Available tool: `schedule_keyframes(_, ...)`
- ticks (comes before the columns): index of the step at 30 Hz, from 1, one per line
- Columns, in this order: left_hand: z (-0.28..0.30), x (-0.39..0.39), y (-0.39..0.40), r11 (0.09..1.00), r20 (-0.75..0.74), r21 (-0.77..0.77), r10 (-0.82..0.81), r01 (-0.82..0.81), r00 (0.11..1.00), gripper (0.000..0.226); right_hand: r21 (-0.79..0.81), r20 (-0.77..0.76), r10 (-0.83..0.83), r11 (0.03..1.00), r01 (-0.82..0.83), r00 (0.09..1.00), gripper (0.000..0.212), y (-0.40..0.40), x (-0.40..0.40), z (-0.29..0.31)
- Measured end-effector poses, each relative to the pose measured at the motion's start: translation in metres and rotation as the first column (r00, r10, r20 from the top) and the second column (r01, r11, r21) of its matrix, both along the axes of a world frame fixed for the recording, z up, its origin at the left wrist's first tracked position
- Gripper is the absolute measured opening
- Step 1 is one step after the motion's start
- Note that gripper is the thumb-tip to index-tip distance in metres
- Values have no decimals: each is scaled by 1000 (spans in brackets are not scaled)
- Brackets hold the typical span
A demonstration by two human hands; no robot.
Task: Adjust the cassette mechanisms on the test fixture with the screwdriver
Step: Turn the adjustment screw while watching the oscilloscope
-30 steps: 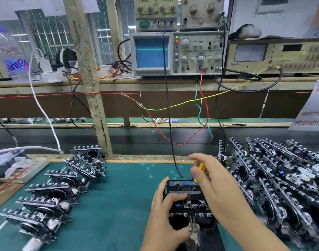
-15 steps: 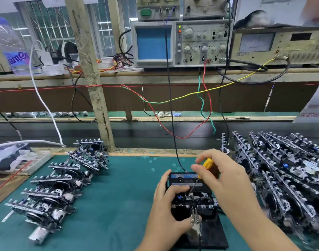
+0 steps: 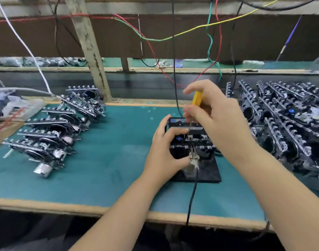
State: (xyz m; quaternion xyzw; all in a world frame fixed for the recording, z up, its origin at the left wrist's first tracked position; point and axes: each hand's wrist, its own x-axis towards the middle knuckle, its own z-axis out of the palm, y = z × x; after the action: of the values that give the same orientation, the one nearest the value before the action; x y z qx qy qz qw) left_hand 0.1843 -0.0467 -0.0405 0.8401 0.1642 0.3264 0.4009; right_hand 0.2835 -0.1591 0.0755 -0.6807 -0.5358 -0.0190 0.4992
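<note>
My right hand point(image 3: 214, 113) pinches the screwdriver point(image 3: 196, 99) — shaft slanting down-left into the mechanism point(image 3: 190, 140) on the fixture point(image 3: 207, 171) just below — while my left hand point(image 3: 164, 153) grips that mechanism's near-left side.

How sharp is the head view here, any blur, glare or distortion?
Head view: soft overall, motion smear on the right hand and yellow screwdriver; wide-angle bowing along the bench edge; lighting even, no harsh glare; the right pile of cassette mechanisms is mushy in detail.
</note>
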Motion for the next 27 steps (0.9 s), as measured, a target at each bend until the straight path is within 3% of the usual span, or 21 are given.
schedule_keyframes(6,-1,0,0,1000,6,3,-1,1,1000,70,97,-62,-67,993,73,996,21,8,3,-9)
schedule_keyframes(9,0,-1,-1,1000,5,-3,-2,2,1000,71,59,-102,-75,995,82,992,24,5,9,-11)
schedule_keyframes(16,0,-2,-1,1000,7,-11,0,0,1000,69,19,-228,59,998,-56,972,25,-1,17,-2)
schedule_keyframes(21,1,-3,-2,1000,-1,-18,2,-3,1000,69,31,-106,-32,999,35,994,12,-1,12,-8)
schedule_keyframes(27,3,-4,-4,999,-1,-43,-6,6,1000,69,92,-88,-37,995,45,995,28,-6,5,-17)
